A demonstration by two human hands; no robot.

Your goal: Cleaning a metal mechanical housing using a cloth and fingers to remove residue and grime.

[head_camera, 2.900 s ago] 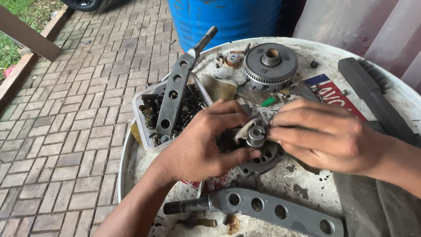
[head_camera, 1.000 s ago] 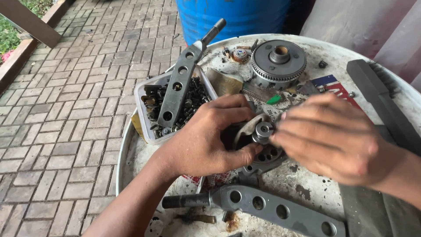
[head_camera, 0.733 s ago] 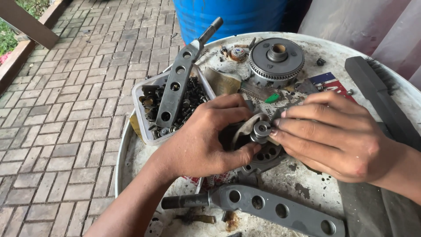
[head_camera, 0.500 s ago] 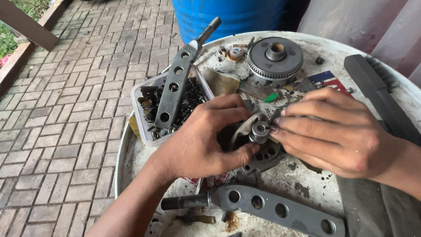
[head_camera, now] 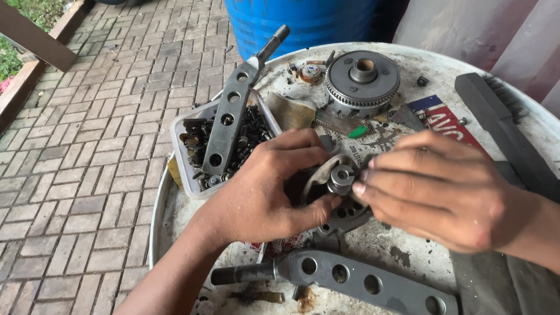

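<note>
My left hand [head_camera: 265, 189] grips a dark round metal part [head_camera: 338, 201] with holes around its rim, holding it against the white round tabletop [head_camera: 408, 256]. My right hand [head_camera: 443, 189] comes in from the right, its fingertips pinched on a small silver hub [head_camera: 341, 177] at the middle of that part. Much of the part is hidden under both hands.
A clear tub of bolts [head_camera: 201, 146] carries a grey perforated lever [head_camera: 230, 119]. A second grey lever [head_camera: 344, 277] lies near me. A large gear wheel [head_camera: 361, 79], a small bearing [head_camera: 310, 72], a green cap [head_camera: 358, 132] and a black brush [head_camera: 504, 131] lie beyond. A blue barrel [head_camera: 309, 23] stands behind.
Both hands stay on the round part. My right fingers have shifted slightly around the silver hub; the view has drifted a little.
</note>
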